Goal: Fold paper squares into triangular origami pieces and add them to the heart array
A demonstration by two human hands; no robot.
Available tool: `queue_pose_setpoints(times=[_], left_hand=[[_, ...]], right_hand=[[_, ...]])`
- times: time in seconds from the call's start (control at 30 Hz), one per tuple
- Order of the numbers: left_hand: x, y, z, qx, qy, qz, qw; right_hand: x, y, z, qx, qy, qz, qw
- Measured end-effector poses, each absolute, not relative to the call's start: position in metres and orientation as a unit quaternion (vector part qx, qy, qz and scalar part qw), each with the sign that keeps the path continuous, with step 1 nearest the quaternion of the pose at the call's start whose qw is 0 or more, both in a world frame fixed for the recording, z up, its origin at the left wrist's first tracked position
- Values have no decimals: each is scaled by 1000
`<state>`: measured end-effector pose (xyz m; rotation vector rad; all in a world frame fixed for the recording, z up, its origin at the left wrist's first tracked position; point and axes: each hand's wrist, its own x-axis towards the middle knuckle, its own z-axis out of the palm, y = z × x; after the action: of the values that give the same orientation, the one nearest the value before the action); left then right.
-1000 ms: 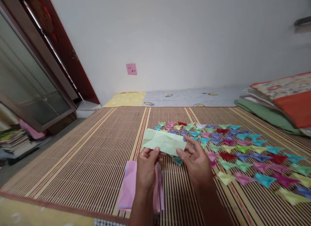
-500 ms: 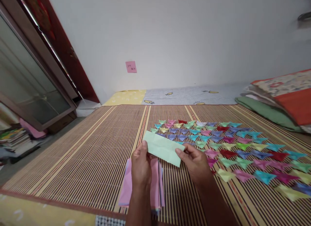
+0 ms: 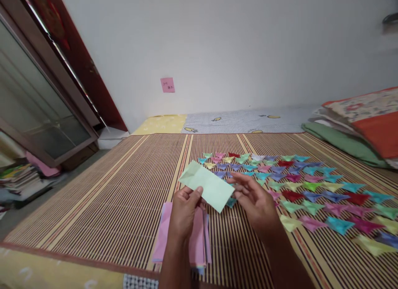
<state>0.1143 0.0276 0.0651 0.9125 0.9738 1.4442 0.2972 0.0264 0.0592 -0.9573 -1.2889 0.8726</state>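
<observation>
Left hand [image 3: 183, 212] pinched green paper [image 3: 208, 187] by its near edge, right hand [image 3: 259, 202] was open; sheet seemed light, crease-prone, best edge-held.

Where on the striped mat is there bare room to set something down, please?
The widest free patch of striped mat lies left of the paper stack; a narrower one runs between the stack and the right forearm. Rows of folded papers crowd the right; the left hand, green sheet and right hand crowd the middle.
</observation>
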Motion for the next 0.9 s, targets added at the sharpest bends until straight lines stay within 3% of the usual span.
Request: queue_pose_setpoints(times=[0.23,0.6,0.9], left_hand=[[114,27,68,392,407,597,569],[121,25,69,403,381,597,580],[128,26,66,433,360,603,565]], right_hand=[[305,18,74,-404,-706,298,500],[287,24,61,-431,-646,250,578],[281,19,61,-487,-615,269,559]])
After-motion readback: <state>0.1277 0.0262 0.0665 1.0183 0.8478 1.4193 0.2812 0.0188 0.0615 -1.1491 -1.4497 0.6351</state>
